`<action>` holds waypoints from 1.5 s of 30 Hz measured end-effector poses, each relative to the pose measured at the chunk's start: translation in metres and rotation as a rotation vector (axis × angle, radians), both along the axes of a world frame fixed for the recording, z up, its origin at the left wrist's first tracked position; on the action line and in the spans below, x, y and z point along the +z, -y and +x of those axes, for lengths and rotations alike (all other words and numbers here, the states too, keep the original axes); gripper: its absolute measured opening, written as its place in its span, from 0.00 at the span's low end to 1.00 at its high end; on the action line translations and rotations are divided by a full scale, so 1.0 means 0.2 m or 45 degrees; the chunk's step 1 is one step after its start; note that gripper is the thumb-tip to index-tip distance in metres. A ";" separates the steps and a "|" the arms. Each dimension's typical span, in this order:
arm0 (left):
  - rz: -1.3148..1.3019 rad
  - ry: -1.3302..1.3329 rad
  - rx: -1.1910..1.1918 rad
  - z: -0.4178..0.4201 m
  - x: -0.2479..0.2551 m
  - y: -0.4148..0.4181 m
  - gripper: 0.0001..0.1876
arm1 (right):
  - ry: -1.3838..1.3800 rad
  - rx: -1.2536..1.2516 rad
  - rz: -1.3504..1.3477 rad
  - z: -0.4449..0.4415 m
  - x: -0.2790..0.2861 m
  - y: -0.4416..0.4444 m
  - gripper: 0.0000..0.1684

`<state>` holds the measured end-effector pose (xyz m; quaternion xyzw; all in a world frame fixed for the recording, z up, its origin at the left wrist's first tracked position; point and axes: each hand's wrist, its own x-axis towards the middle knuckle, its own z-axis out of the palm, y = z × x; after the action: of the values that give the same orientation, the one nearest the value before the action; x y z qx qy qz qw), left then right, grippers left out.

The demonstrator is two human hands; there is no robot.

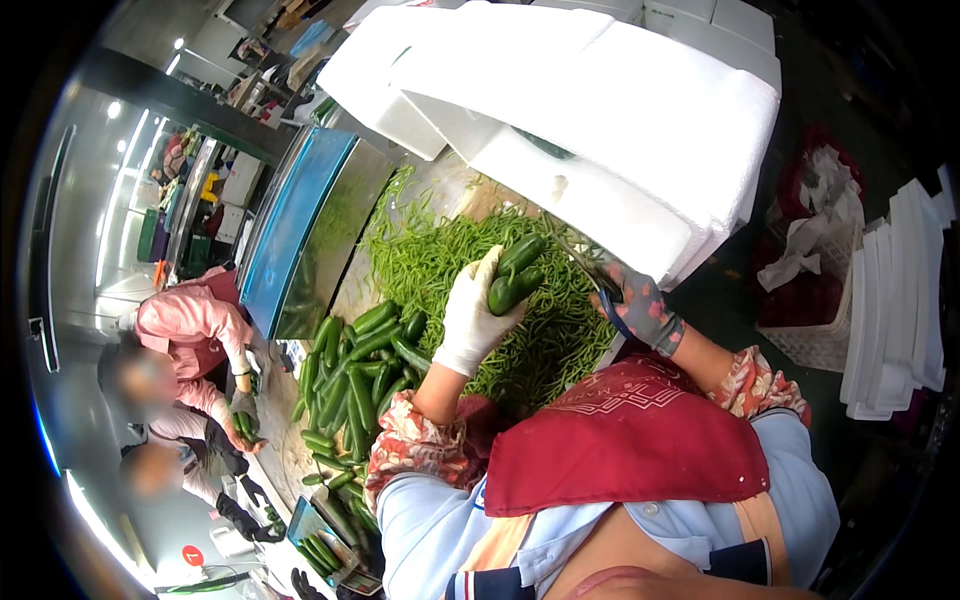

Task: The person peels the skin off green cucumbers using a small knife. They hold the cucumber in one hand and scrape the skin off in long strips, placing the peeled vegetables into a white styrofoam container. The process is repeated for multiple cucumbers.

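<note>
My left hand [471, 315], in a white glove, grips two short dark green cucumbers [523, 255] side by side. They are held above a wide heap of thin green pods [457, 247], beans or chillies; I cannot tell which. In a grey glove with a pink pattern, my right hand [646, 307] holds scissors with blue handles [616, 315]. Their blades point up and left, close to the cucumbers but apart from them. Left of the pods lies a pile of loose cucumbers [360, 397] on the worktable [277, 405].
A large white foam box [577, 202] lies on its side beyond the pods. Left of them stands a metal partition with a blue edge [300, 232]. Two people work at the far left, one in a pink sleeve [195, 315]. Foam lids [892, 300] and a white basket [810, 337] stand right.
</note>
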<state>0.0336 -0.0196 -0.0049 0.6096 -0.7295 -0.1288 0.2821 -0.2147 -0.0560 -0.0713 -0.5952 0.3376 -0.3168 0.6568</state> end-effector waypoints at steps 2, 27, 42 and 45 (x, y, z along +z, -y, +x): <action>-0.099 0.103 0.001 0.02 -0.02 0.02 0.39 | -0.167 0.053 -0.215 0.01 0.07 -0.03 0.27; 0.372 -3.349 0.412 -0.04 -0.13 0.02 0.29 | 1.089 0.226 1.057 0.10 -0.26 -0.08 0.12; 0.191 -3.341 0.635 0.04 -0.13 -0.08 0.25 | -0.261 0.125 -0.387 0.15 -0.19 -0.09 0.18; 0.121 -3.349 0.662 0.09 -0.11 -0.08 0.24 | 0.566 0.180 0.465 0.15 -0.38 -0.10 0.21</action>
<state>0.0511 -0.0038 -0.0265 0.1632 0.2228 -0.5833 0.7639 -0.1837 -0.0356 -0.1475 -0.4051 0.1946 -0.3269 0.8313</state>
